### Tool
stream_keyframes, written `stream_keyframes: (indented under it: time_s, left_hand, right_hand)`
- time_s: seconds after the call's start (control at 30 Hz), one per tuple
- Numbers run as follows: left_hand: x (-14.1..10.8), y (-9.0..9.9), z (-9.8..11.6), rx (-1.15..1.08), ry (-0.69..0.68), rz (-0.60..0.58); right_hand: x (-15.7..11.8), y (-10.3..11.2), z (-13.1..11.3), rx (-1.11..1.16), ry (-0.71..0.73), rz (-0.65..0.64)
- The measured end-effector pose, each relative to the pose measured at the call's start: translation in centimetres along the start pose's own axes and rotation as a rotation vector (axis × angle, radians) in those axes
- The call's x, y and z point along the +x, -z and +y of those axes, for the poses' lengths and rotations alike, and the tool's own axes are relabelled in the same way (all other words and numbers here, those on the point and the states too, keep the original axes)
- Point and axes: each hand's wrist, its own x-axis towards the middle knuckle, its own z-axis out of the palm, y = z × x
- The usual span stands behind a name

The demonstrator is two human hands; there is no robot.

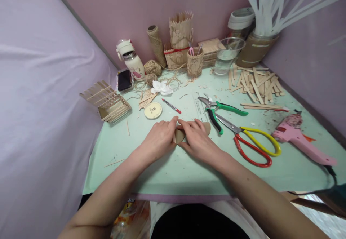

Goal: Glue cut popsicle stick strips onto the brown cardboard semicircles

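Observation:
Close to the table's front, my left hand (pixel 161 136) and my right hand (pixel 196 138) meet around a small brown piece with a curved edge (pixel 180 136), which looks like cardboard. Thumbs and forefingers of both hands press at its ends. A pale narrow strip, seemingly wood, runs along its left side by my left fingers. Another rounded brown piece (pixel 207 128) sticks out beyond my right hand, partly covered by it. Just past the hands lie a red-capped pen (pixel 171 106), a round cream lid (pixel 152 110) and a clear ruler (pixel 200 108).
To the right lie green-handled pruning shears (pixel 229 108), large scissors (pixel 252 141), a pink glue gun (pixel 302 141) with its cord, and heaped wooden sticks (pixel 259 84). A stick-built basket (pixel 113 105) stands left. Behind are a bottle (pixel 133 62), twine (pixel 156 44) and a water cup (pixel 225 60).

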Motion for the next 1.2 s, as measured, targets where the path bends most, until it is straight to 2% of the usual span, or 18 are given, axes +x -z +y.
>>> stream_keyframes:
  time_s: [0.3, 0.93, 1.07, 1.2]
  left_hand:
    - [0.2, -0.1, -0.4, 0.048, -0.055, -0.004]
    - [0.3, 0.1, -0.4, -0.011, -0.082, -0.027]
    - [-0.2, -0.2, -1.2, -0.078, -0.087, 0.017]
    - [-1.2, -0.7, -2.7, -0.214, -0.009, 0.039]
  right_hand:
    - [0.0, 0.0, 0.0, 0.012, -0.003, -0.004]
    - [0.1, 0.3, -0.4, 0.020, -0.034, -0.024]
    - [0.1, 0.3, -0.4, 0.005, -0.036, -0.035]
    - [-0.1, 0.1, -0.2, -0.024, -0.027, -0.031]
